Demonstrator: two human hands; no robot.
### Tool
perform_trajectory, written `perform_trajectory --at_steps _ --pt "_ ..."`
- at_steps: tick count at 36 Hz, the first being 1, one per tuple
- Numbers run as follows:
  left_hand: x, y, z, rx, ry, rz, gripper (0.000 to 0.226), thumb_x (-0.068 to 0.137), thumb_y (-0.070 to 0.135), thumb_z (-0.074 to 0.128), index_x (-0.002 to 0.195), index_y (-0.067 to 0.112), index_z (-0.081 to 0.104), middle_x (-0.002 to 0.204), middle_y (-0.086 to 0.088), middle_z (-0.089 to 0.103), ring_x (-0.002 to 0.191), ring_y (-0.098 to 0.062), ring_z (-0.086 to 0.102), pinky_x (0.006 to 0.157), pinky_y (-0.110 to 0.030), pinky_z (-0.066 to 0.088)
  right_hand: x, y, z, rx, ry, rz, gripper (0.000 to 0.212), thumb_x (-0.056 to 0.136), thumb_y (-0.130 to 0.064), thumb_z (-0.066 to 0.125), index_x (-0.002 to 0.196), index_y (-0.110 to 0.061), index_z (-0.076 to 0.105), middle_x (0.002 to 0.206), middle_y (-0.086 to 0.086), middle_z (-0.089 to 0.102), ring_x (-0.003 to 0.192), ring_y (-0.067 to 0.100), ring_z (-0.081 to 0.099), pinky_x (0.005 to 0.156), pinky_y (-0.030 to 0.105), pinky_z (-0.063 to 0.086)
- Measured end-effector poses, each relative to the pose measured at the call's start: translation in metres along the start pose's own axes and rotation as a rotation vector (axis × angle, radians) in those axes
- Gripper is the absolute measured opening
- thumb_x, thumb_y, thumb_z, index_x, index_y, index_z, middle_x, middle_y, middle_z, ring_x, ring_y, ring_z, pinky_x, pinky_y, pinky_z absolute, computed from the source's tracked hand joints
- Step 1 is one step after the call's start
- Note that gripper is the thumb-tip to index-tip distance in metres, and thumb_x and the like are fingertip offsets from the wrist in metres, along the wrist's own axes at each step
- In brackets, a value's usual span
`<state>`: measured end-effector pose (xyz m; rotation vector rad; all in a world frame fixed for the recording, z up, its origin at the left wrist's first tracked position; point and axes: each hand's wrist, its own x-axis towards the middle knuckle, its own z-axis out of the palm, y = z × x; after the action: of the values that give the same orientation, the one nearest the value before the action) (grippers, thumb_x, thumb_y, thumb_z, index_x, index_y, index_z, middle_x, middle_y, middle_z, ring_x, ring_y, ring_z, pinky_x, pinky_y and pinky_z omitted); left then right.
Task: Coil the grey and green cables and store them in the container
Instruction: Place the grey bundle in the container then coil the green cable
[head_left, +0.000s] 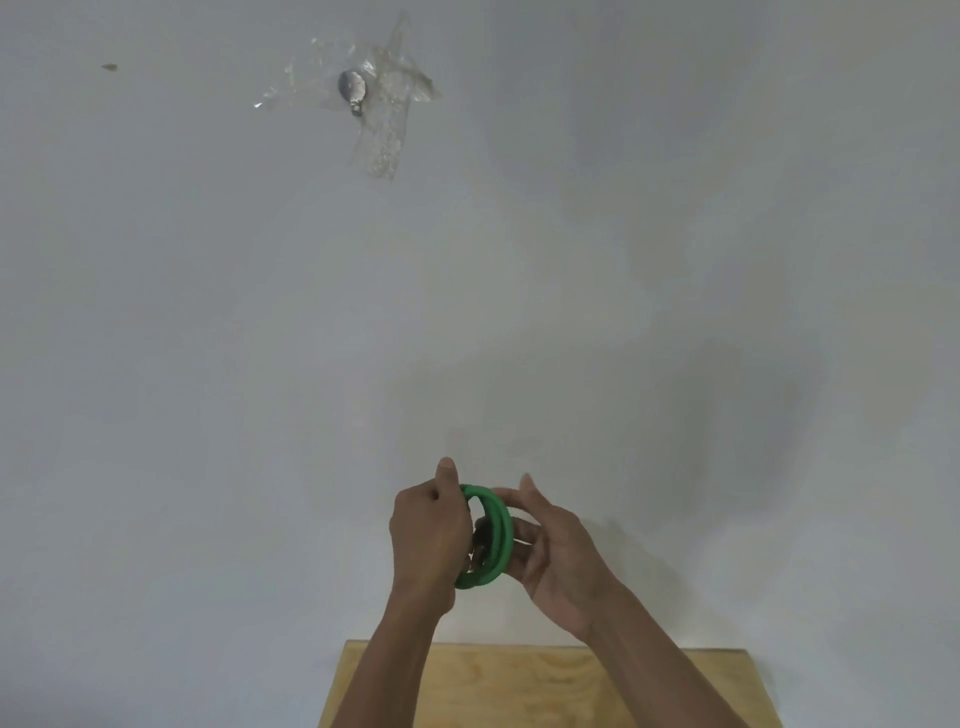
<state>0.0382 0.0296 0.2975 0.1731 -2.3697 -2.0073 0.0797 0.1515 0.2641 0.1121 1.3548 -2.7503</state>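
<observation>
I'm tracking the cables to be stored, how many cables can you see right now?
1. A green round-sheathed cable, coiled in loops, is held between the left hand and right hand above the wooden board. No grey cable shows; it may be out of view.

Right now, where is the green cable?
In the head view, the coiled green cable is low centre, held between the left hand and right hand, above the wooden board.

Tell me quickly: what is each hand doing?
Left hand: closed on the green cable coil.
Right hand: fingers curled around the same coil, holding it.
</observation>
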Motion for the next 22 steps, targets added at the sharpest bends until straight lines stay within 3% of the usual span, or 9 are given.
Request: perform_trajectory --at_steps 2,4,7,10,14,22 --pt "0.0023 -0.0033 0.0003 0.031 0.042 0.019 0.064 0.103 0.045 0.042 0.078 -0.013 0.054 0.060 -0.012 0.046 0.056 -0.025 0.046 0.055 -0.037 0.044 -0.0012 -0.0017 -0.0011 -0.037 -0.095 -0.006 0.049 0.093 -0.038 0.066 0.124 0.000 0.063 0.100 0.023 0.066 0.089 0.034 0.065 0.090 0.049 0.054" --pt "0.0035 -0.0055 0.0002 0.054 0.058 0.022 0.063 0.103 0.043 0.042 0.079 -0.014 0.056 0.061 -0.012 0.050 0.057 -0.025 0.048 0.057 -0.037 0.045 -0.0016 -0.0024 -0.0004 -0.186 -0.125 -0.044 0.047 0.082 -0.020 0.079 0.124 -0.004 0.065 0.104 0.022 0.065 0.094 0.034 0.066 0.095 0.050 0.054" --pt "0.0069 -0.0074 -0.0012 0.025 0.000 -0.048 0.060 0.103 0.041 0.044 0.074 -0.010 0.057 0.059 -0.011 0.051 0.056 -0.026 0.049 0.056 -0.035 0.044 -0.0002 -0.0015 -0.0021 -0.295 -0.055 -0.082 0.041 0.078 -0.001 0.081 0.117 -0.006 0.070 0.101 0.018 0.069 0.092 0.032 0.070 0.093 0.047 0.057" --pt "0.0099 -0.0030 -0.0041 -0.045 -0.116 -0.170 0.051 0.101 0.040 0.049 0.068 0.003 0.056 0.052 -0.006 0.046 0.047 -0.023 0.043 0.051 -0.030 0.041 -0.0011 -0.0016 -0.0037 -0.230 -0.074 -0.074 0.040 0.079 0.000 0.079 0.118 -0.003 0.069 0.099 0.019 0.068 0.091 0.032 0.069 0.091 0.044 0.056" --pt "0.0101 -0.0018 -0.0060 -0.072 -0.193 -0.263 0.046 0.100 0.042 0.053 0.072 0.005 0.057 0.050 -0.004 0.045 0.041 -0.019 0.039 0.045 -0.024 0.038 -0.0021 0.0002 -0.0042 -0.174 -0.088 -0.059 0.042 0.081 -0.002 0.076 0.122 0.001 0.066 0.097 0.020 0.066 0.088 0.031 0.066 0.085 0.039 0.056" --pt "0.0070 -0.0078 -0.0058 -0.077 -0.123 -0.162 0.051 0.100 0.047 0.050 0.069 0.006 0.053 0.052 -0.004 0.044 0.041 -0.018 0.039 0.048 -0.026 0.037 -0.0011 0.0060 0.0008 -0.132 -0.014 -0.071 0.046 0.079 -0.005 0.078 0.123 -0.002 0.065 0.103 0.023 0.069 0.092 0.033 0.066 0.084 0.041 0.056"
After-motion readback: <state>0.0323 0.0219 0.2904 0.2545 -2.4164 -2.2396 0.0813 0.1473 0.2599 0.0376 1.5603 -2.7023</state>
